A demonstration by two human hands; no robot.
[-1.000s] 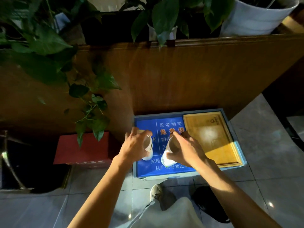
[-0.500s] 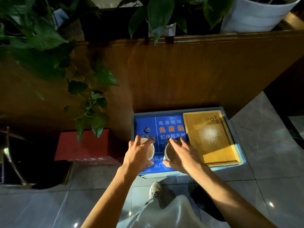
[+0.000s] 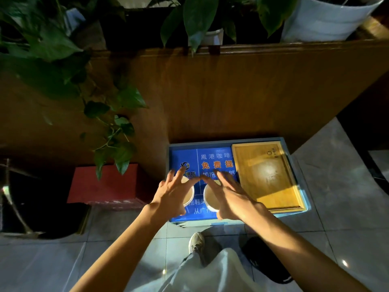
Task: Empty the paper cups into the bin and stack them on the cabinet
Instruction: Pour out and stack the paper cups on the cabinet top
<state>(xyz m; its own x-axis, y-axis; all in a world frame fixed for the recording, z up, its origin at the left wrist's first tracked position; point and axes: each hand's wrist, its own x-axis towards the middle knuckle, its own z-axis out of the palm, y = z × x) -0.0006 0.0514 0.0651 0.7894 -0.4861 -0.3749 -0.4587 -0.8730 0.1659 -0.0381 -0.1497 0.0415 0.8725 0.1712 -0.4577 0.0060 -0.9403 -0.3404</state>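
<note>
Two white paper cups stand upright side by side on the blue cabinet top (image 3: pixel 181 153), apart from each other. My left hand (image 3: pixel 172 194) hovers over the left cup (image 3: pixel 189 197) with its fingers spread and holds nothing. Just right of it, my right hand (image 3: pixel 230 198) is spread over the right cup (image 3: pixel 209 198), also empty. Both cups show pale insides; the hands hide much of their rims. A dark bin-like container (image 3: pixel 31 203) sits on the floor at far left.
A wooden tray (image 3: pixel 267 175) fills the cabinet's right half. A red box (image 3: pixel 105 186) stands left of the cabinet under hanging plant leaves (image 3: pixel 117 148). A wooden partition (image 3: pixel 231 91) rises behind. My shoe (image 3: pixel 196 243) and a black object (image 3: pixel 267 260) are on the tiled floor.
A second ago each hand held a tilted cup above the cabinet. The cups were set down upright, and both hands have now let go and spread their fingers.
</note>
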